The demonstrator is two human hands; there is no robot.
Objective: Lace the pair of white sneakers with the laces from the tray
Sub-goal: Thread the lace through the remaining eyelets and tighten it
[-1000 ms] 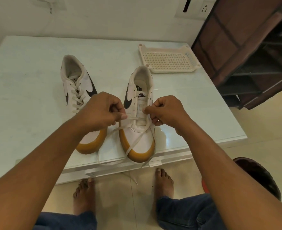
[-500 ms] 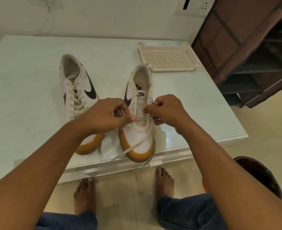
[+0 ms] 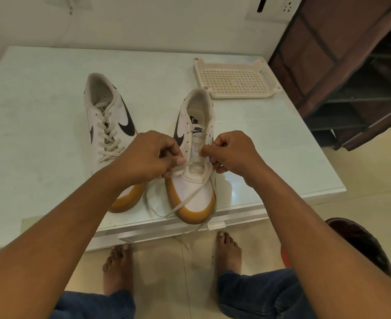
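1. Now the left hand [image 3: 146,155] pinches the lace [image 3: 183,203] over the near sneaker [image 3: 193,181] (lower eyelets); the right hand [image 3: 232,153] pinches its other side.
2. The laced sneaker [image 3: 121,110] stands beside it, the tray [image 3: 236,96] behind.

Pale glossy surface [image 3: 40,134] stands against a cream wall [image 3: 144,19]. Socket plate [image 3: 287,6] far right. Dark brown shelving rack [image 3: 351,77] at right. Beige tiled floor [image 3: 362,180].

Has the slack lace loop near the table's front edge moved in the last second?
Yes. The lace slack has drawn in rightward, away from the laced sneaker, toward the toe of the sneaker being laced.
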